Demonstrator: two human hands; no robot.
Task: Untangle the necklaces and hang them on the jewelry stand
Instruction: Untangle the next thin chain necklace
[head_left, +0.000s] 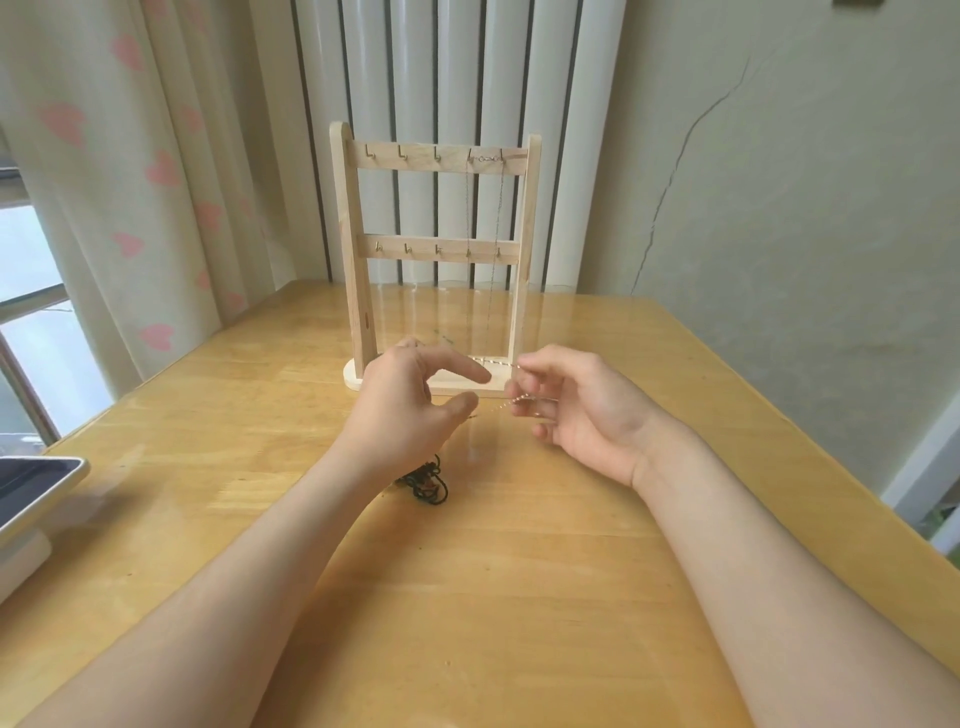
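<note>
A person's two bare forearms reached across a glossy, honey-coloured wooden table (519, 597) toward its far edge. There stood a pale, ladder-shaped wooden jewelry stand (354, 234) with two crossbars of small metal hooks. Just in front of its base, a fine silver chain (496, 408) was stretched between the hands. The right hand (571, 410) pinched it in curled fingertips. The left hand (410, 395) had thumb and forefinger spread in an open C; the chain seemed to run to both tips, with no pinch visible. A second thin metal chain necklace (501, 218) hung from the right-hand hooks of the top bar, its loop reaching down near the base. Nearer the middle of the table, beside the left forearm, lay a dark cord necklace (423, 480) bunched in a knotty clump. The step looked like opening the silver loop for hanging. It would go best with light, even tension and both strands kept apart, the loop lifted clear of the hung chain onto a free hook, since such limp, slippery links snag readily. A flat white-edged device with a dark screen (36, 493) sat at the left edge.
</note>
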